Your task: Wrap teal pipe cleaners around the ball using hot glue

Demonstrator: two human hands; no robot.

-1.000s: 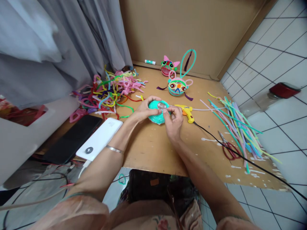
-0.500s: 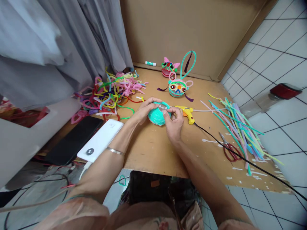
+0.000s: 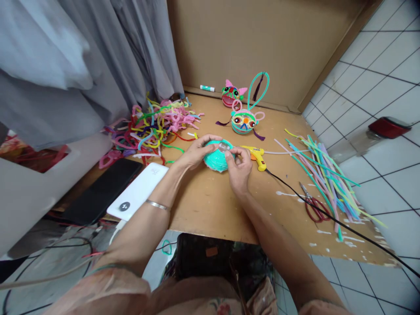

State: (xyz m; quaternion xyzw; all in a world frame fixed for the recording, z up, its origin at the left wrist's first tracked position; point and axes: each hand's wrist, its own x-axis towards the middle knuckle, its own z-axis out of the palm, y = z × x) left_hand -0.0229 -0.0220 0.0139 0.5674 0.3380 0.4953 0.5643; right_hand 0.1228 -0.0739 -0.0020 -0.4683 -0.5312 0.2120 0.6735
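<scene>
Between my hands, above the middle of the table, is a round turquoise bowl-shaped piece (image 3: 216,161) covered in coiled pipe cleaner, with a clear patch on top. My left hand (image 3: 199,151) wraps around its left and far side. My right hand (image 3: 240,168) pinches the right edge, thumb and forefinger close together near the clear patch. Just beyond my right hand lies a yellow glue gun (image 3: 259,158) with a black cord. Behind it stands a finished animal-face ornament (image 3: 243,122) with pink ears, a turquoise loop and purple tassels. A second ornament (image 3: 230,94) with pink pointed ears sits farther back.
A heap of coloured pipe cleaners (image 3: 164,120) lies at the left; straight ones (image 3: 328,175) lie at the right beside red-handled scissors (image 3: 314,205). A white power bank (image 3: 138,192) and black phone (image 3: 101,192) are by my left forearm. A glue stick (image 3: 207,88) lies at the back.
The hands and the turquoise piece stay nearly in place, with a very slight shift of the whole view. My grip looks the same.
</scene>
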